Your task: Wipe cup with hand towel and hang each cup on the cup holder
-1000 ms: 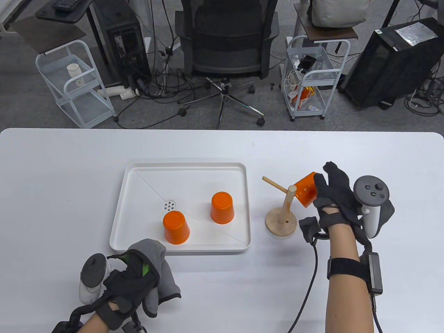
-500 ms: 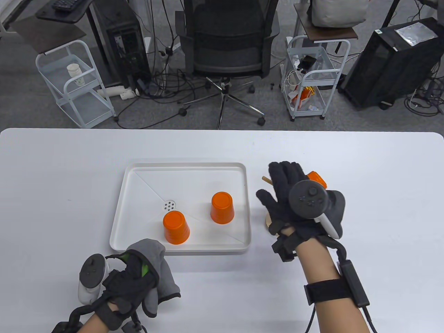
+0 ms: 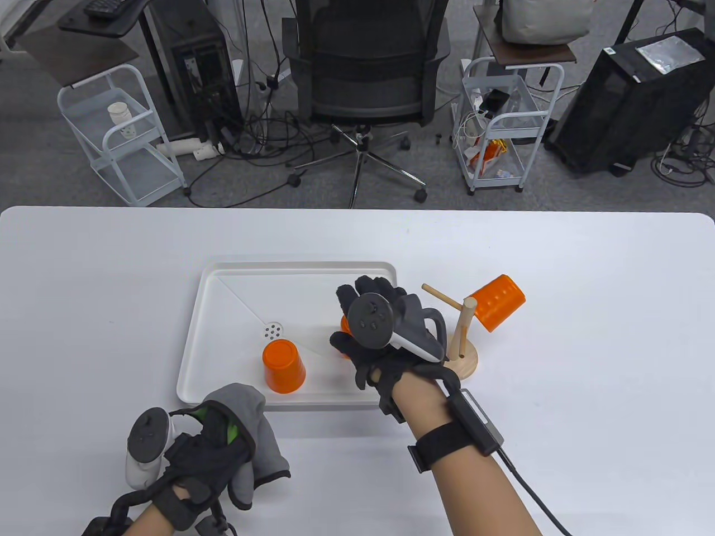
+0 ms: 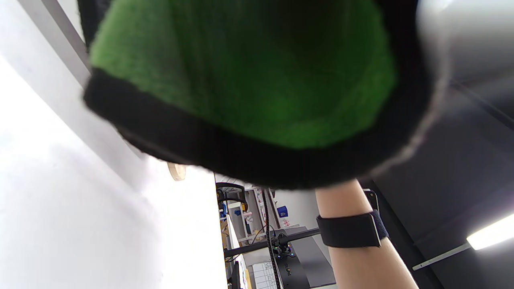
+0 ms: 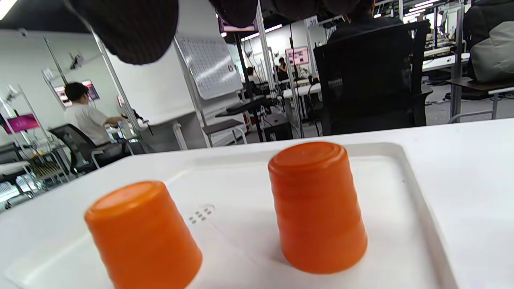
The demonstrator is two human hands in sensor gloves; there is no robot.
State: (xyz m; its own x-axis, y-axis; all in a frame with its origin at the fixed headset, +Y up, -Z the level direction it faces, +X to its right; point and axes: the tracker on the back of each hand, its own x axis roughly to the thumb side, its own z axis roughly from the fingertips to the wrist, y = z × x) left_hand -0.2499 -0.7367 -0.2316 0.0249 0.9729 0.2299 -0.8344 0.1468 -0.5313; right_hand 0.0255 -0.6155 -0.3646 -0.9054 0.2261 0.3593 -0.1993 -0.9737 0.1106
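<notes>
The left hand (image 3: 209, 452) is resting at the near edge of the worktop (image 3: 586, 268), fingers curled round a grey towel (image 3: 254, 432); in the left wrist view the towel's green, black-edged side (image 4: 249, 76) is filling most of the frame. Just beyond it a white tray (image 3: 223, 279) is sitting on the worktop, holding two upside-down orange cups: the near cup (image 3: 284, 365) at the tray's near left, the far cup (image 5: 317, 208) to its right. The right hand (image 3: 374, 329) is hovering over the far cup, fingers spread and relaxed, gripping nothing; the right wrist view is showing its fingertips (image 5: 128, 28) above the cup with a clear gap. Whether the hand is touching the cup cannot be told from the table view, where the hand is covering most of it. To the right of the tray the wooden holder (image 3: 461, 349) is standing upright, and a third cup (image 3: 496, 301) is hanging tilted on its right peg.
</notes>
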